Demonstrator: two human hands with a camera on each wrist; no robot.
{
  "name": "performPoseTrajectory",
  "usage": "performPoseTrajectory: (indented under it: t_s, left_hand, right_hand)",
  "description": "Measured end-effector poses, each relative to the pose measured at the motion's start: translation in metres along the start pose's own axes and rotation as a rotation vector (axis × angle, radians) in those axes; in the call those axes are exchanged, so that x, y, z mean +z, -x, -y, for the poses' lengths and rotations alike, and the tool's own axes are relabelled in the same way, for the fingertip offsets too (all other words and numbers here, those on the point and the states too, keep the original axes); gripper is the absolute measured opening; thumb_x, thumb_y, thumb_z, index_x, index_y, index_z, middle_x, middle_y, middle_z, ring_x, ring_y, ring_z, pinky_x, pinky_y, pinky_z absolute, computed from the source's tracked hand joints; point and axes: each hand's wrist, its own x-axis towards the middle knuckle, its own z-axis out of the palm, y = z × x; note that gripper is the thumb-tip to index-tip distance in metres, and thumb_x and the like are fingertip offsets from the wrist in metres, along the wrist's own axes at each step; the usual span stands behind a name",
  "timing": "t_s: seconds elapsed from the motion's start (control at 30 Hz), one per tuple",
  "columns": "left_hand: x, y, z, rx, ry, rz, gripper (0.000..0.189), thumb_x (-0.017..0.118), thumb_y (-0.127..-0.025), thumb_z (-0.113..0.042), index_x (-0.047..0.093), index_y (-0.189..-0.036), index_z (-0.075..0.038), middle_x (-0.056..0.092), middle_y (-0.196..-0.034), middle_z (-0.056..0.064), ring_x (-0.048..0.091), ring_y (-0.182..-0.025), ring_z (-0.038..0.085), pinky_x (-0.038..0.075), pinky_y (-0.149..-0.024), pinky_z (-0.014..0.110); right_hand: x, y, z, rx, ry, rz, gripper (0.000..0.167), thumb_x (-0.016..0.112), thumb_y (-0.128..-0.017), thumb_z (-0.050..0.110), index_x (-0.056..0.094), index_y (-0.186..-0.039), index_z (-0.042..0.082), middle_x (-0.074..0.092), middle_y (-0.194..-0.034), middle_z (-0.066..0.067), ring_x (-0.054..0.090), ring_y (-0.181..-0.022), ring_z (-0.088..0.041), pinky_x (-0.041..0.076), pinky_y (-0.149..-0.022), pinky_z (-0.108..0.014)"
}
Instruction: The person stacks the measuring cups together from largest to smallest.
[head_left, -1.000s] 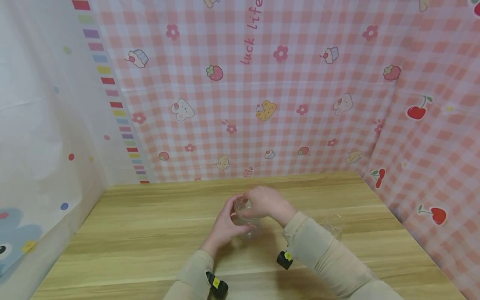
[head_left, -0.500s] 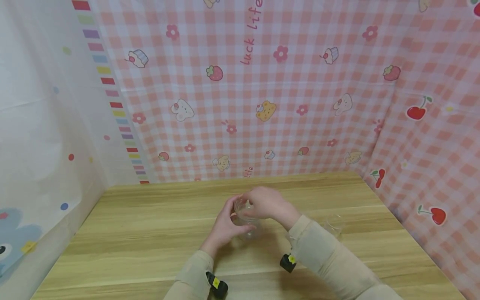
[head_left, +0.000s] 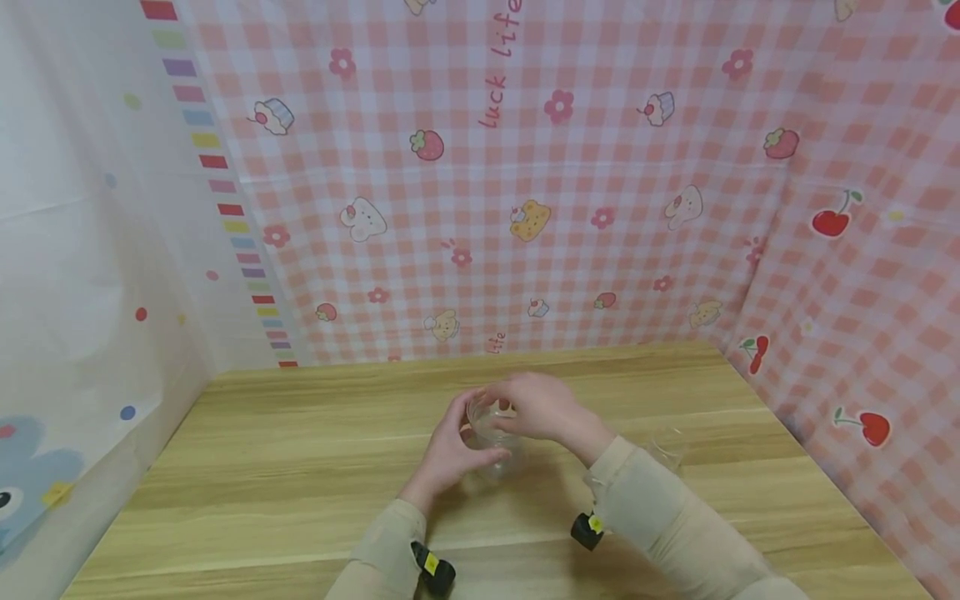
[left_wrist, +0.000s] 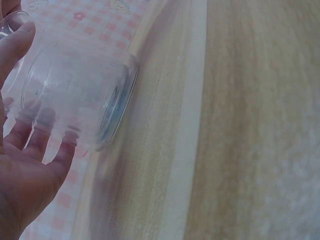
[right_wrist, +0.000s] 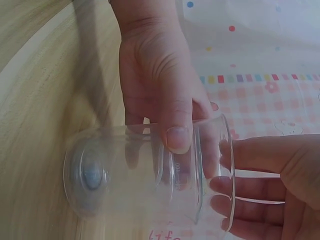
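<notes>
Two clear glass beakers appear nested, standing upright on the table. The upper beaker [right_wrist: 205, 215] has a faint printed scale and its rim rises above the lower beaker [right_wrist: 120, 200]. My left hand [head_left: 450, 454] holds the glass from the left side, with the thumb [right_wrist: 178, 137] laid along the near wall and the fingers around the far side. My right hand [head_left: 543, 408] reaches over from the right, its fingertips [right_wrist: 222, 186] gripping the upper beaker's rim. A gap shows between its thumb and forefinger in the head view.
Another clear glass vessel [head_left: 666, 448] stands on the wooden table [head_left: 300, 467] to the right, behind the right forearm. Pink checked cloth [head_left: 465, 183] hangs at the back and right, white cloth [head_left: 75, 250] on the left. Each sleeve carries a black camera [head_left: 587, 530].
The right hand and forearm have shifted slightly right, and its thumb and forefinger look further apart. The left hand and the nested beakers stay in place.
</notes>
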Motion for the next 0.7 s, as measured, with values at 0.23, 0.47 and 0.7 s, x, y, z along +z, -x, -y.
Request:
performPoseTrajectory:
  t_s: [0.23, 0.47, 0.7]
  left_hand:
    - [0.001, 0.000, 0.001, 0.003, 0.006, -0.007, 0.083, 0.083, -0.074, 0.004, 0.039, -0.145, 0.001, 0.046, -0.143, 0.017, 0.047, -0.128, 0.037, 0.042, -0.101, 0.052]
    - [0.001, 0.000, 0.001, -0.014, 0.004, -0.007, 0.085, 0.082, -0.075, 0.004, 0.037, -0.146, 0.001, 0.045, -0.143, 0.018, 0.047, -0.128, 0.038, 0.043, -0.101, 0.051]
    - [0.001, 0.000, 0.001, -0.008, -0.003, -0.001, 0.086, 0.083, -0.075, 0.002, 0.036, -0.146, 0.002, 0.045, -0.144, 0.019, 0.047, -0.127, 0.039, 0.043, -0.100, 0.053]
  right_hand:
    - [0.000, 0.005, -0.002, -0.021, -0.029, -0.041, 0.028, 0.079, -0.085, 0.021, 0.074, -0.113, 0.018, 0.072, -0.098, 0.000, 0.065, -0.084, -0.015, 0.052, -0.065, -0.032]
    - [0.000, 0.010, -0.005, -0.034, -0.043, -0.078, 0.028, 0.079, -0.085, 0.020, 0.074, -0.112, 0.018, 0.072, -0.096, 0.001, 0.065, -0.083, -0.016, 0.051, -0.064, -0.031]
    - [0.001, 0.014, -0.007, -0.053, -0.067, -0.105, 0.030, 0.079, -0.085, 0.019, 0.073, -0.114, 0.016, 0.072, -0.100, -0.002, 0.066, -0.087, -0.018, 0.054, -0.070, -0.034]
